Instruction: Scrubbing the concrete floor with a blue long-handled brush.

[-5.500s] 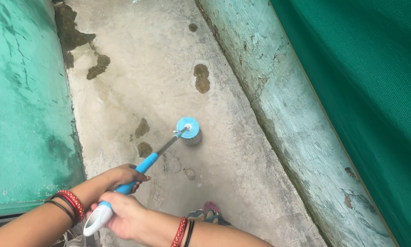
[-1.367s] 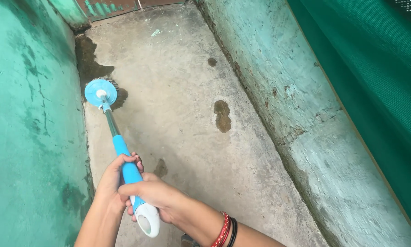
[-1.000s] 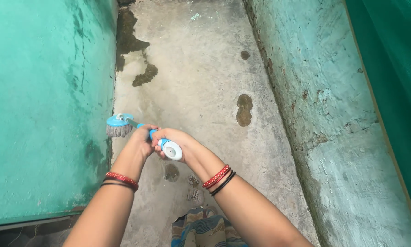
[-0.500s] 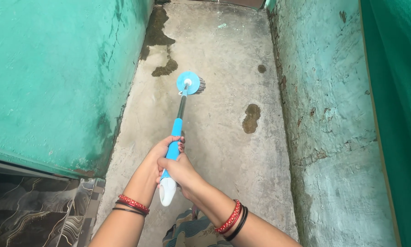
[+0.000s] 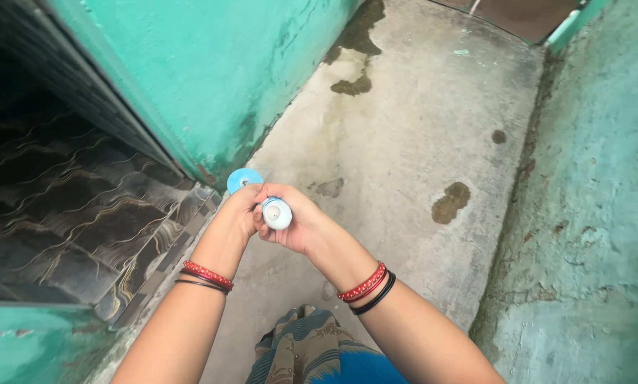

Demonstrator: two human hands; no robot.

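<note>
Both my hands grip a blue and white long-handled scrub brush (image 5: 276,212). I see it end-on, so only its white handle cap and a bit of the round blue brush head (image 5: 243,178) show. My left hand (image 5: 239,212) wraps the handle from the left. My right hand (image 5: 299,222) holds it from the right, fingers curled around the cap end. The brush head sits low, close to the foot of the green wall (image 5: 212,78) and the tiled doorway edge. Red and black bangles sit on both wrists.
A grey concrete floor (image 5: 404,156) with dark wet patches (image 5: 451,202) runs ahead between the green wall and a weathered pale wall (image 5: 596,213) on the right. A dark patterned tile floor (image 5: 63,220) lies through an opening on the left. My patterned clothing (image 5: 312,355) is below.
The brush has been pulled back from the floor ahead and now points down near the left wall's foot. My view has swung left, so the tiled opening now shows.
</note>
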